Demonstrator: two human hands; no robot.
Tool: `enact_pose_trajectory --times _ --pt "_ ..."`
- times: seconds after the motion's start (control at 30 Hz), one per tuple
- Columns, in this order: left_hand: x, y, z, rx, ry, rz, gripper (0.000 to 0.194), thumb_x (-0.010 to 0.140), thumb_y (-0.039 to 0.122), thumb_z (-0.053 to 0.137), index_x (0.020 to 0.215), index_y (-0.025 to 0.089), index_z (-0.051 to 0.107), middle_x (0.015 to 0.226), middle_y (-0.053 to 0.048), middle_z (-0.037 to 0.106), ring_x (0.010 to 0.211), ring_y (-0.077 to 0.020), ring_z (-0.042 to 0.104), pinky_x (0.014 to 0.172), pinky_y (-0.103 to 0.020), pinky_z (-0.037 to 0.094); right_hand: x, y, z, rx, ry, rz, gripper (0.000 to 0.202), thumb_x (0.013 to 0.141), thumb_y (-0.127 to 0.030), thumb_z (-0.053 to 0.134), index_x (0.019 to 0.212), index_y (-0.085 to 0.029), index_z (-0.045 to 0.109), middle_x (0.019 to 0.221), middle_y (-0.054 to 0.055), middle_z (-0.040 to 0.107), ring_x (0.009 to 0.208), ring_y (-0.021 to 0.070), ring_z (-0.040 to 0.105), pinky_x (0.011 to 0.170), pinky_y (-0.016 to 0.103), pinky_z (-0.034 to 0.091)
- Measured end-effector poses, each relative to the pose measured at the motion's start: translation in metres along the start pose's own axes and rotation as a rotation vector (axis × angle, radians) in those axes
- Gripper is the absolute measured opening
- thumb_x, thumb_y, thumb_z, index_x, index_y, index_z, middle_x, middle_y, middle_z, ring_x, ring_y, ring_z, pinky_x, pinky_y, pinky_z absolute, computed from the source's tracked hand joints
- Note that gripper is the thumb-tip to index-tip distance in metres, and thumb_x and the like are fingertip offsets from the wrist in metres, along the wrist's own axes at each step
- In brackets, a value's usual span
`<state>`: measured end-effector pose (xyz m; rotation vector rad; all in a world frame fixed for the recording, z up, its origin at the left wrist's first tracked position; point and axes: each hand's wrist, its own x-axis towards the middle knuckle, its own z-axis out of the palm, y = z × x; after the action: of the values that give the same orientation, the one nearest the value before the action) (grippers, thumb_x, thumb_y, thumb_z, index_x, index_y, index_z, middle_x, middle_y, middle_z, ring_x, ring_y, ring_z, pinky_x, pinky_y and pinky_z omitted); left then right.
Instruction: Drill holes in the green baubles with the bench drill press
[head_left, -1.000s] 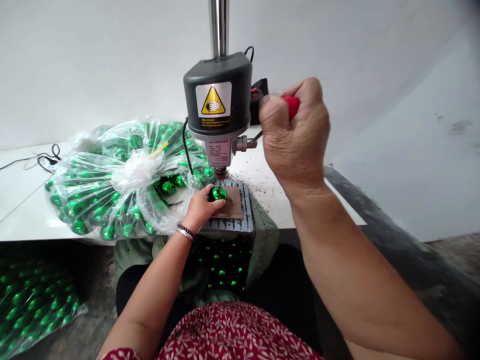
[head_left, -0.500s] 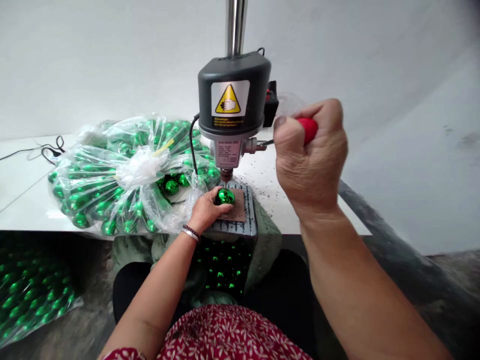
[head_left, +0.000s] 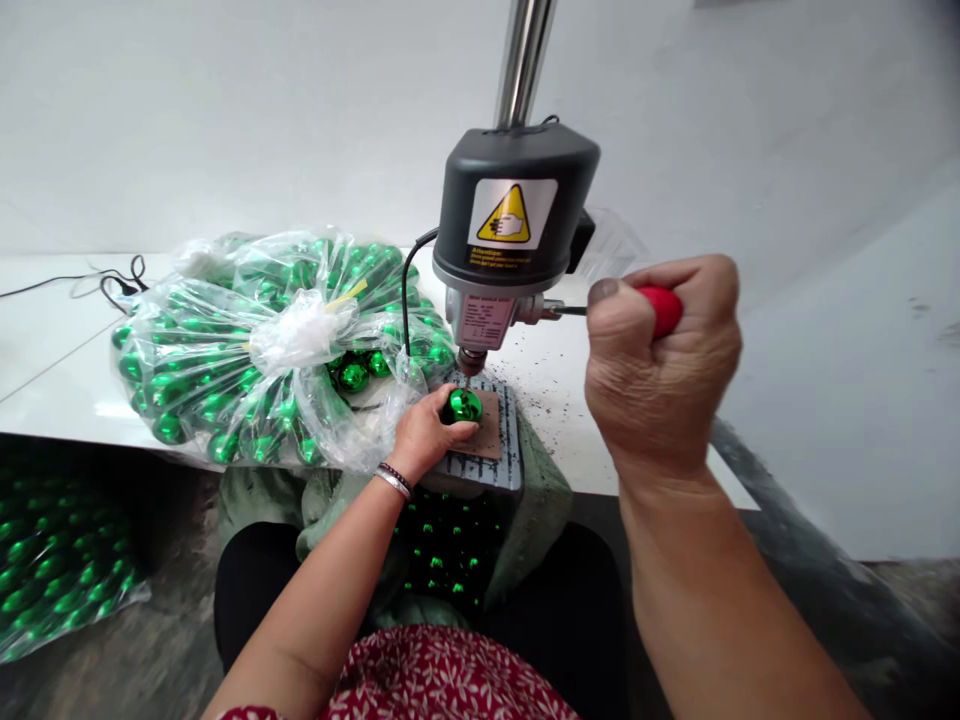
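A shiny green ball rests on a brown board on the drill press base. My left hand is closed round the ball's left side, fingers behind and thumb in front. Directly above it is the drill chuck, its bit at or very near the top of the ball; contact is too small to tell. My right hand is wrapped round the red knob of the lever at the right side of the dark drill press head.
A clear plastic bag full of green balls covers the white table at left. Another bag of balls sits lower left. Dark shavings lie right of the base. More green balls show below it, beside green cloth.
The view has shifted, so the press appears further right and tilted. The chuck sits closer to the ball's top. Both hands keep their holds.
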<state>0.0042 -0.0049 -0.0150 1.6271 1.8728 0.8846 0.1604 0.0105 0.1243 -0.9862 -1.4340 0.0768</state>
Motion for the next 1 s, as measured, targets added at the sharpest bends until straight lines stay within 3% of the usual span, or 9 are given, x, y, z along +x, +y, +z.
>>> enact_pose_trajectory --times 0.23,0.57,1.0 --pt "-0.001 -0.001 0.003 -0.007 0.019 -0.011 0.062 0.073 0.034 0.074 0.131 0.019 0.058 0.121 -0.007 0.068 0.108 -0.0239 0.063 0.096 -0.034 0.047 -0.003 0.001 -0.001 -0.045 0.015 0.021 0.021 0.079 -0.036 0.052 0.078 -0.016 0.049 0.068 -0.005 0.052 0.059 0.0019 0.044 0.058 0.018 0.039" --pt "-0.002 -0.004 0.004 -0.020 0.030 0.019 0.059 0.073 0.033 0.074 0.129 0.021 0.059 0.121 -0.005 0.069 0.108 -0.0236 0.063 0.095 -0.033 0.047 -0.015 0.008 0.003 -0.074 0.109 -0.052 0.013 0.077 -0.029 0.052 0.073 -0.017 0.047 0.064 -0.005 0.051 0.057 0.0030 0.046 0.056 0.019 0.040" --pt "-0.002 -0.005 0.001 -0.050 -0.005 0.029 0.055 0.074 0.037 0.072 0.126 0.024 0.061 0.113 -0.003 0.071 0.100 -0.0229 0.065 0.088 -0.032 0.049 -0.038 0.022 0.005 -0.071 0.137 -0.080 0.014 0.078 -0.030 0.056 0.077 -0.017 0.052 0.068 -0.004 0.057 0.061 0.0048 0.052 0.059 0.020 0.042"
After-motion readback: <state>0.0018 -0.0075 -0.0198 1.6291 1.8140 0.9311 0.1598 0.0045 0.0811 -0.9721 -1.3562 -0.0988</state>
